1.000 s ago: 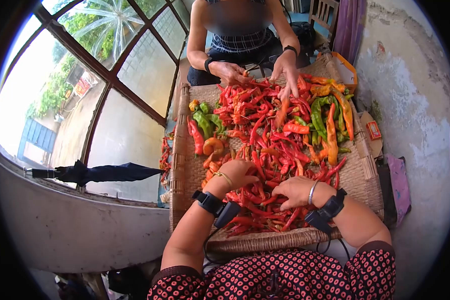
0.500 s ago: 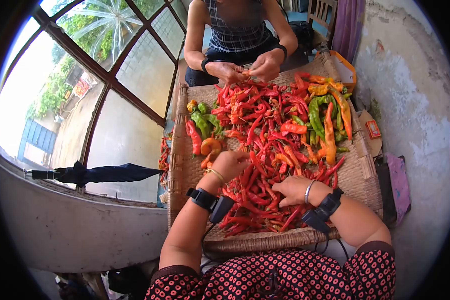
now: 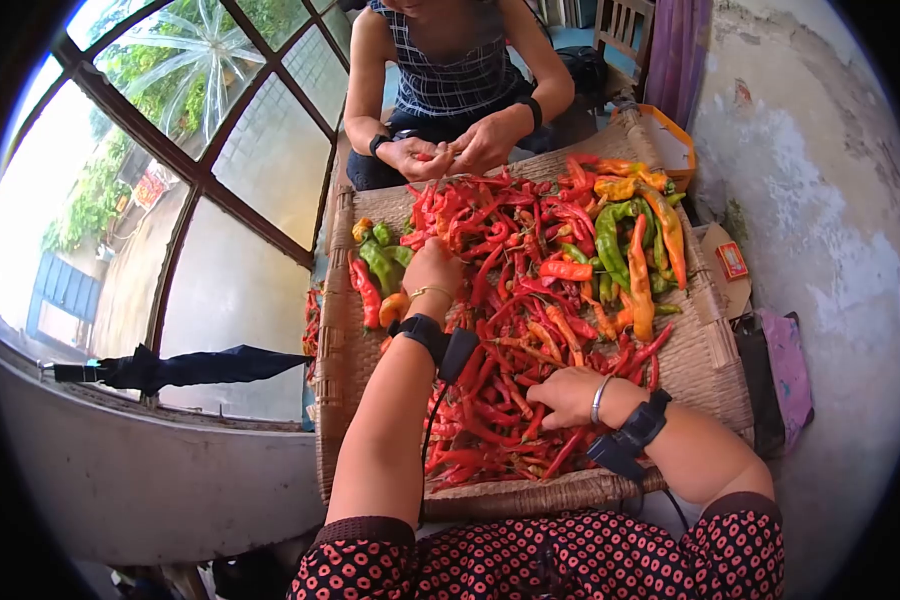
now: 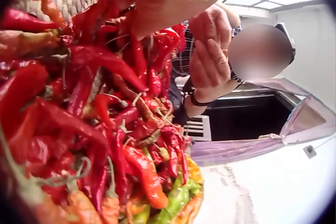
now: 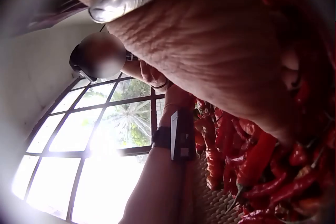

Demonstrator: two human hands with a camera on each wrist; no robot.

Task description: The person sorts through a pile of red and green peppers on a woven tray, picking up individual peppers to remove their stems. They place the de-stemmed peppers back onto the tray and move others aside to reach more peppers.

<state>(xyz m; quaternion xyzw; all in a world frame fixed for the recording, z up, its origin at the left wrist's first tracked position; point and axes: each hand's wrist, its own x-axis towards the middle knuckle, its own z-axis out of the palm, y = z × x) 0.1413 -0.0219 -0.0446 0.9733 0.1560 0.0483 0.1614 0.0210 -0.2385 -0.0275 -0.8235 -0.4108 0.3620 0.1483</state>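
Red peppers lie heaped on a woven tray. My left hand reaches to the upper left part of the heap, its fingertips among red peppers; whether it grips one is hidden. In the left wrist view only the base of that hand shows, above the red peppers. My right hand rests on the near part of the heap, fingers loosely bent and spread over the peppers. The right wrist view shows its palm side close up, beside red peppers, fingertips hidden.
Across the tray a person's hands hold a small reddish piece. Green peppers lie at left, with more green peppers and orange peppers at right. A folded umbrella lies on the window sill.
My left hand has moved forward, away from me, to the upper left of the heap. My right hand has stayed low on the near peppers. The head view has shifted slightly.
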